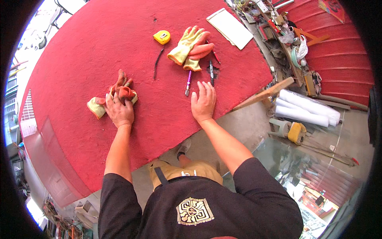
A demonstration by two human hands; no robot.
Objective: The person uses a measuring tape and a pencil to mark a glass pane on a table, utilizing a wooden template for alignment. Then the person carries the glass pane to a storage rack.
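Your left hand reaches out with a straight arm and presses down on a crumpled orange and yellow glove on the red tabletop. Its fingers curl over the glove and grip it. Your right hand lies flat and open on the tabletop, fingers spread, holding nothing. Just past its fingertips lie a purple pen and a black pen. Farther away sit a second pair of gloves and a yellow tape measure.

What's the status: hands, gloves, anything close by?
Left hand gripping glove on red table. Right hand flat, empty. Screwdriver just ahead of right fingers.
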